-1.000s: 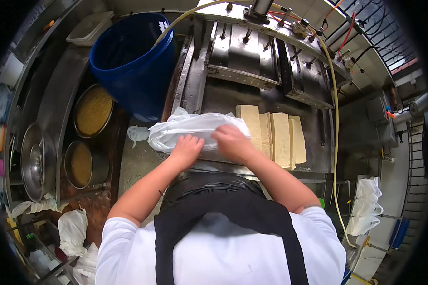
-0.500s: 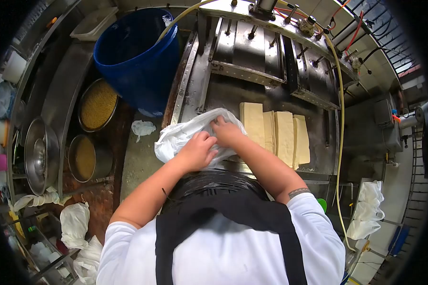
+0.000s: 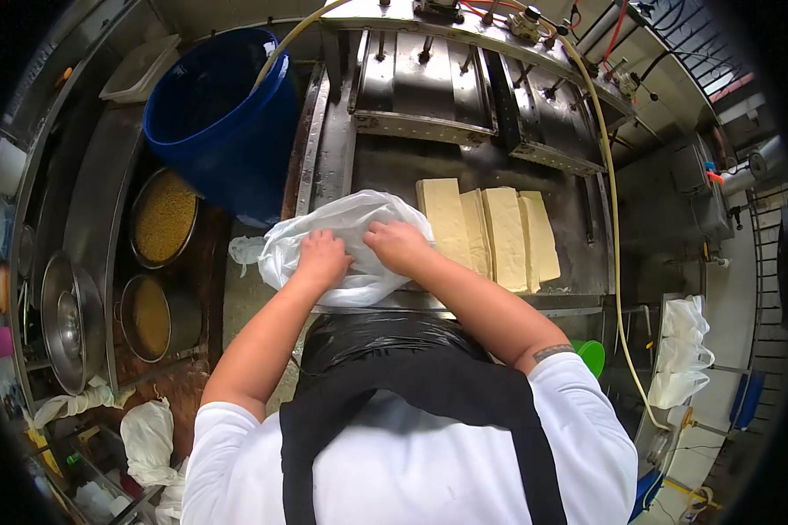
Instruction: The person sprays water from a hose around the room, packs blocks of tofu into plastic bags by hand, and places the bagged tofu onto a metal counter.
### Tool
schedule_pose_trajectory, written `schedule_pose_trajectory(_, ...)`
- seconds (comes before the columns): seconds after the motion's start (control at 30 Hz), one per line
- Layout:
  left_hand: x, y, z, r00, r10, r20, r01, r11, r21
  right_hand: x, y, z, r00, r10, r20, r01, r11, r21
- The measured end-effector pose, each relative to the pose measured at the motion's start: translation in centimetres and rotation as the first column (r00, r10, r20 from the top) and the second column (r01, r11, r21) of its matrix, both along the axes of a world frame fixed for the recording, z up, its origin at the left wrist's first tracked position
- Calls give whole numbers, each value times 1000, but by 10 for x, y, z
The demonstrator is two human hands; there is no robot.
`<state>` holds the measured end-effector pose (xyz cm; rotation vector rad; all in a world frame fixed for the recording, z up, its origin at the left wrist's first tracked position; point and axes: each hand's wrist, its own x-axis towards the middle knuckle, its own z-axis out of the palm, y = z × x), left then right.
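Head view showed us a white plastic bag (image 3: 368,284) spread loose and crumpled at the near edge of a metal table (image 3: 385,166), in front of the person's black apron (image 3: 411,385). We saw the left hand (image 3: 322,260) resting on the bag, partly open, its fingers loosely bent and the palm turned down. The right hand (image 3: 400,248) reached over the bag's right part with its fingers bent and their tips at the plastic; we could not tell whether they pinched it. The two hands were close together but apart.

Just right of the bag we found a row of pale yellow blocks (image 3: 505,236) lying side by side on the table, their long sides running away from the person. Beyond them, we noticed metal frames (image 3: 423,74) with upright rods. To the right, a yellow hose (image 3: 615,219) hung down past the table.

On the left we made out a big blue barrel (image 3: 228,149), tilted in our view, and nearer the person two round pots, the farther pot (image 3: 165,217) holding yellowish grains and the nearer pot (image 3: 151,319) holding something tan that we could not make out. Left of these sat a shiny metal bowl (image 3: 68,319).
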<state>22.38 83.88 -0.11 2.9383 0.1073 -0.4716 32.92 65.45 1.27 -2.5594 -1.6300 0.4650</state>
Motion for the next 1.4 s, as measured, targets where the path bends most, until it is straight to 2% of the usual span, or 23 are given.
schedule_pose_trajectory(0.1, -11, 10, -6, 997, 26, 66, -25, 1000, -11, 21, -14, -34, 995, -103, 19, 105, 986, -132)
schedule_pose_trajectory(0.2, -15, 16, -15, 986, 14, 166, -21, 999, 36, 18, -11, -45, 977, -214, 15, 215, 975, -51)
schedule_pose_trajectory(0.23, -11, 12, -15, 998, 37, 60, -40, 998, 39, 20, -5, -42, 965, -255, -66, 239, 953, -186)
schedule_pose_trajectory(0.27, -8, 8, -16, 998, 27, 58, -29, 999, 39, 19, -5, -40, 962, -265, -68, 249, 951, -186)
schedule_pose_trajectory(0.33, -3, -2, -2, 997, 45, -70, -37, 993, 112, 18, -8, -35, 966, -249, -73, 238, 962, -133)
schedule_pose_trajectory(0.47, 5, -18, 13, 996, -22, -92, 28, 997, 66, 15, -15, -26, 979, -180, -90, 157, 962, -225)
schedule_pose_trajectory(0.53, -1, -18, 7, 997, -56, 61, 54, 998, 37, 9, -23, -31, 972, -208, -110, 195, 973, -122)
schedule_pose_trajectory(0.57, -1, -12, 3, 995, -75, 66, 73, 997, 35, 8, -23, -33, 968, -228, -105, 214, 969, -124)
schedule_pose_trajectory(0.67, 9, -7, 1, 998, -62, 28, 61, 998, 27, 10, -17, -32, 968, -233, -89, 217, 963, -161)
schedule_pose_trajectory(0.73, 12, -19, 14, 988, -44, -151, 65, 988, 140, 11, -15, -21, 970, -180, -162, 147, 970, -195)
schedule_pose_trajectory(0.8, 11, -30, -2, 991, -94, -91, 106, 984, 143, 14, -12, -41, 977, -148, -152, 123, 978, -166)
schedule_pose_trajectory(0.87, 10, -42, -20, 990, -137, 29, 140, 975, -172, 19, -15, -38, 984, -110, -142, 91, 986, -137)
schedule_pose_trajectory(0.93, 7, -51, -29, 990, -141, -22, 133, 968, -214, 18, -18, 10, 954, -103, -283, 27, 964, -263)
schedule_pose_trajectory(1.0, 5, -60, -18, 978, -184, -98, 184, 983, -8, 12, -38, 50, 921, -195, -337, 139, 973, -181)
schedule_pose_trajectory(1.03, 8, -61, -18, 978, -178, -113, 175, 984, -38, 13, -47, 59, 882, -163, -443, 209, 976, 58)
schedule_pose_trajectory(1.07, 10, -63, -19, 976, -186, -115, 182, 982, -44, 14, -59, 64, 841, -100, -532, 288, 915, 284)
schedule_pose_trajectory(1.1, 12, -65, -12, 974, -165, -152, 162, 986, -34, 14, -74, 68, 799, -121, -589, 430, 800, 419)
schedule_pose_trajectory(1.13, 15, -68, -6, 971, -145, -189, 144, 989, -19, 15, -92, 70, 754, -126, -645, 557, 642, 526)
schedule_pose_trajectory(1.17, 17, -71, -1, 972, -135, -195, 136, 991, -8, 23, -113, 65, 754, -184, -630, 607, 562, 563)
schedule_pose_trajectory(1.23, 20, -72, 10, 972, -144, -188, 142, 990, -22, 36, -170, 65, 706, -437, -558, 708, 455, 540)
schedule_pose_trajectory(1.27, 21, -72, 12, 972, -147, -182, 142, 989, -36, 41, -200, 57, 589, -558, -585, 806, 344, 482)
schedule_pose_trajectory(1.33, 20, -64, 7, 986, -117, -115, 105, 988, -109, 49, -264, 32, 522, -790, -320, 800, 323, 506)
schedule_pose_trajectory(1.4, 16, -63, 12, 996, -73, -50, 63, 982, -180, 44, -312, 3, 368, -920, -134, 876, 294, 383)
